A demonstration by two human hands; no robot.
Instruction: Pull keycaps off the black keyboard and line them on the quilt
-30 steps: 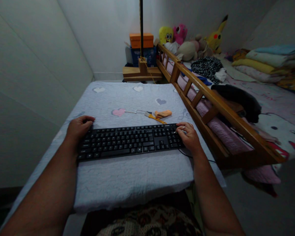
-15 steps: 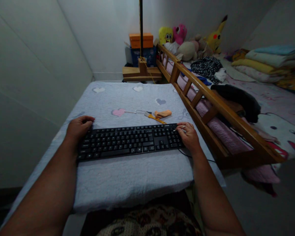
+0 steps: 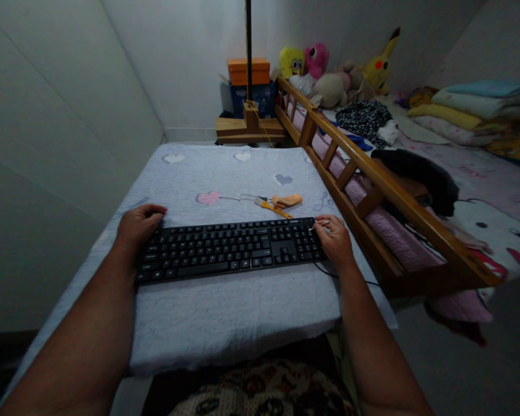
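Note:
A black keyboard [image 3: 216,248] lies across the cloth-covered table. My left hand [image 3: 139,226] rests at its left end, fingers curled; whether they grip the edge is hidden. Over the number keys at the right end, my right hand [image 3: 333,236] pinches a thin white stick [image 3: 319,225], its tip near the keys. Behind the keyboard lie a flat brush with a yellow handle [image 3: 277,209], an orange cloth-like item [image 3: 288,200] and a thin metal tool [image 3: 229,197]. A black cable [image 3: 355,280] runs out under my right wrist.
The table's cloth [image 3: 208,323] has heart prints. A wooden bed rail [image 3: 364,167] runs along the right side, with bedding and plush toys [image 3: 329,89] beyond. At the back, a wooden stand [image 3: 251,128] holds a black pole before an orange box [image 3: 260,72].
My right hand has shifted very slightly to the right with the white stick, whose tip moved a little along the number keys. My left hand and the keyboard have stayed put.

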